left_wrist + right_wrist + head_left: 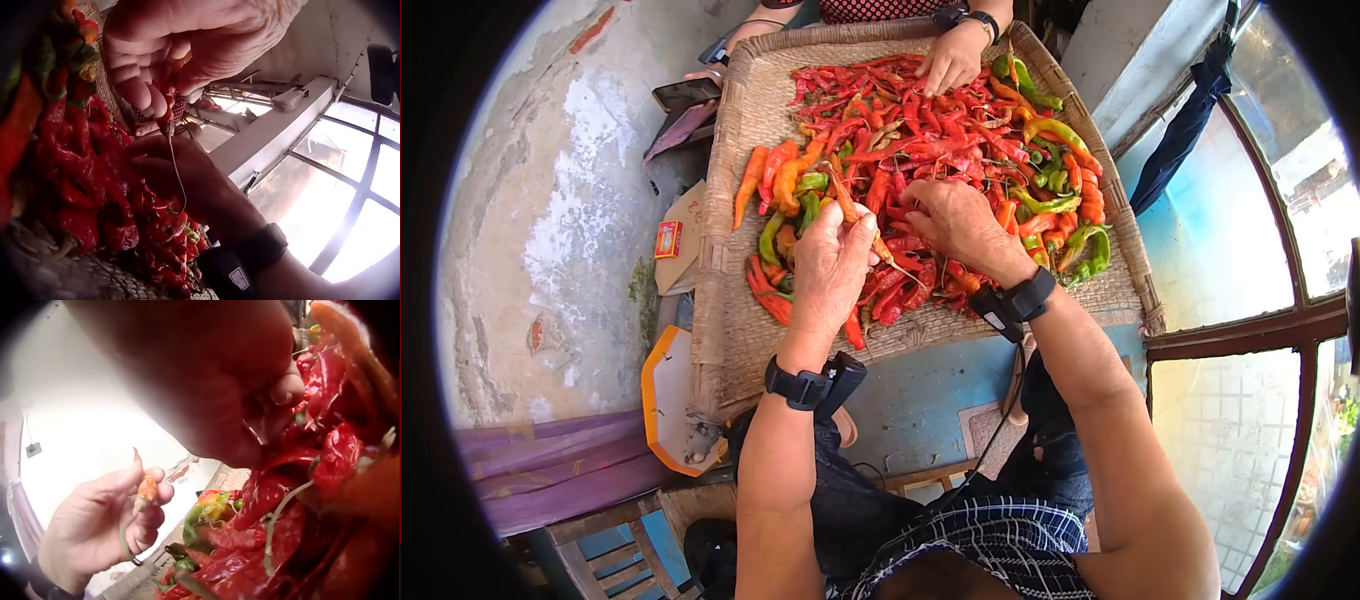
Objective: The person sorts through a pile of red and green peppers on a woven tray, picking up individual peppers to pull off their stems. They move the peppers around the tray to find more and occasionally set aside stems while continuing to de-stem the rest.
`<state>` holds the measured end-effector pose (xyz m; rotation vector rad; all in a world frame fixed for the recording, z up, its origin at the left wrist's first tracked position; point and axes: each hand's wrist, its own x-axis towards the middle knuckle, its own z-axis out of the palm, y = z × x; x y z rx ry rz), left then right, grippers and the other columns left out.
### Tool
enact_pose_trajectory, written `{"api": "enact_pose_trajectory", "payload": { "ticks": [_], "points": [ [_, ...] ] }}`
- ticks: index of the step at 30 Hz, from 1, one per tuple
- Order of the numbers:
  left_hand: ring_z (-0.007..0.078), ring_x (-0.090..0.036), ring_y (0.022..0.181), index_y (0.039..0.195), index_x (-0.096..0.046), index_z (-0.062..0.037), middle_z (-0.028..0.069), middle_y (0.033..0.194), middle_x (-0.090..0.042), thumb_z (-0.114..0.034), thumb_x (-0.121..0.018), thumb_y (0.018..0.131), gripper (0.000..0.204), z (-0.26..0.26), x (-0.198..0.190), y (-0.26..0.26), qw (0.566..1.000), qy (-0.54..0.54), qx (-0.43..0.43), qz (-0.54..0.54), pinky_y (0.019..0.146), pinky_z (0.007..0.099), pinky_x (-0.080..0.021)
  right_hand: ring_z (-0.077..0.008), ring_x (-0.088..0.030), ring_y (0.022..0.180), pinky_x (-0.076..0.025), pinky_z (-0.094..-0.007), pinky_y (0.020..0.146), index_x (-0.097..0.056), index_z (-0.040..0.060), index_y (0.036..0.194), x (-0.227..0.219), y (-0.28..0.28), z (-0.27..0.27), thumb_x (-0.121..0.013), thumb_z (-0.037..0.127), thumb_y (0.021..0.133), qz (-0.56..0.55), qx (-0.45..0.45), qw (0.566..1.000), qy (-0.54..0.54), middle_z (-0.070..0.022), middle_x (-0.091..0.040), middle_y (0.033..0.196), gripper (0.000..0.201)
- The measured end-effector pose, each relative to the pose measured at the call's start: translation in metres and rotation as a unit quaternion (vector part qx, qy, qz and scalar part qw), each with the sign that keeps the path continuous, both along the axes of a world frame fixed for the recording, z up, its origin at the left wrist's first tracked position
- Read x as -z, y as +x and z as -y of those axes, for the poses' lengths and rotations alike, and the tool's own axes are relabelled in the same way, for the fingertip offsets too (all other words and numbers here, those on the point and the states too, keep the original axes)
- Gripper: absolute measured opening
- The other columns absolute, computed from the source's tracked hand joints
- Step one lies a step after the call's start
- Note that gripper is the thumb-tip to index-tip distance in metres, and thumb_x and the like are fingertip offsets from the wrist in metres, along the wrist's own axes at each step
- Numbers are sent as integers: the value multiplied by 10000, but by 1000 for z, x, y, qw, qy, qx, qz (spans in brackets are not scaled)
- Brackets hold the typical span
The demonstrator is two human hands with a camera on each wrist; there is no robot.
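Between the thumb and fingers of my left hand (830, 260) is an orange chili pepper (846, 200), its thin stem trailing down. The left wrist view shows that long curved stem (177, 165) below the fingertips. My right hand (968, 222) bends down into the heap of red chili peppers (920, 140), fingers curled at its surface. In the right wrist view the right hand (250, 394) hides most of its own fingertips, so I cannot tell whether they pinch a pepper. The heap lies on a large woven tray (718, 250).
Green and orange peppers (1050, 205) line the heap's sides. Across the tray another person's hand (952, 58) reaches into the peppers; their other hand is by a phone (687, 94). A wall stands left, windows (1225, 230) right. An orange-rimmed container (670, 400) sits beside the tray.
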<state>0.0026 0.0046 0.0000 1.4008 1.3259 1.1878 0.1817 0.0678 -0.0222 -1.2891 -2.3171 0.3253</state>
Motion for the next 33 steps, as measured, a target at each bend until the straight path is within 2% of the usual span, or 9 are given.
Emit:
{"api": "enact_pose_trajectory", "payload": {
  "ticks": [6, 9, 14, 16, 17, 19, 20, 22, 33],
  "points": [
    [85, -562, 584, 957, -562, -8, 36, 746, -603, -167, -557, 916, 165, 3, -4, 0, 1000, -4, -17, 5, 571, 246, -477, -188, -614, 631, -500, -333, 602, -625, 11, 977, -13, 18, 12, -576, 50, 806, -88, -3, 993, -85, -96, -621, 697, 182],
    [78, -572, 597, 981, -564, -17, 28, 759, -602, -194, -554, 925, 186, 5, -3, -2, 1000, 2, -12, -8, 557, 226, -476, -67, -577, 635, -486, -224, 519, -632, 11, 965, -23, 37, 16, -568, 60, 864, -189, -64, 937, -286, 9, -639, 761, 129],
    [70, -579, 607, 1003, -565, -25, 22, 766, -601, -222, -553, 933, 210, 4, -2, 0, 1000, 6, 2, -28, 543, 208, -476, -52, -599, 697, -490, -194, 543, -639, 47, 1047, -50, 57, 4, -618, 113, 880, -192, -86, 896, -391, -37, -658, 857, 180],
    [70, -581, 617, 1010, -563, -22, 23, 783, -605, -223, -550, 934, 216, 3, -2, 2, 1000, 6, -4, -20, 545, 207, -476, -85, -615, 738, -510, -220, 616, -596, 43, 1163, -46, 55, -15, -637, 158, 885, -539, -49, 793, -281, -55, -661, 885, 304],
    [70, -581, 617, 1010, -563, -22, 23, 783, -605, -223, -550, 934, 216, 2, -2, 3, 1000, 6, -4, -21, 545, 207, -476, -85, -615, 738, -510, -220, 616, -596, 43, 1163, -35, 58, -27, -637, 158, 885, -540, -50, 792, -281, -55, -661, 885, 304],
    [111, -597, 608, 972, -557, 4, 57, 763, -608, -171, -557, 914, 185, 1, -2, 5, 1000, -4, -12, 1, 581, 257, -499, -207, -638, 720, -541, -321, 691, -575, 46, 1175, -12, 61, -45, -681, 249, 839, -259, 121, 958, 35, -104, -672, 834, 406],
    [111, -597, 608, 972, -557, 4, 57, 763, -608, -171, -557, 914, 185, 1, -1, 5, 1000, -7, -11, -2, 581, 257, -499, -218, -640, 831, -528, -328, 742, -499, 45, 1283, -8, 62, -44, -656, 178, 854, -118, 134, 983, -31, -113, -647, 1011, 476],
    [114, -605, 617, 971, -556, 4, 57, 757, -608, -173, -556, 912, 186, 0, -2, 8, 1000, -15, -7, -16, 594, 257, -502, -304, -633, 895, -518, -394, 792, -504, 85, 1281, 12, 53, -44, -665, 162, 806, 51, 106, 982, 146, -151, -613, 1059, 508],
    [97, -587, 604, 965, -559, -3, 37, 739, -600, -154, -564, 904, 163, 6, 2, 9, 1000, -8, -10, -10, 594, 251, -491, -369, -630, 838, -512, -469, 721, -604, 43, 931, 0, 36, -20, -611, 142, 762, 34, 119, 992, 25, -191, -629, 926, 196]
  ]
}}
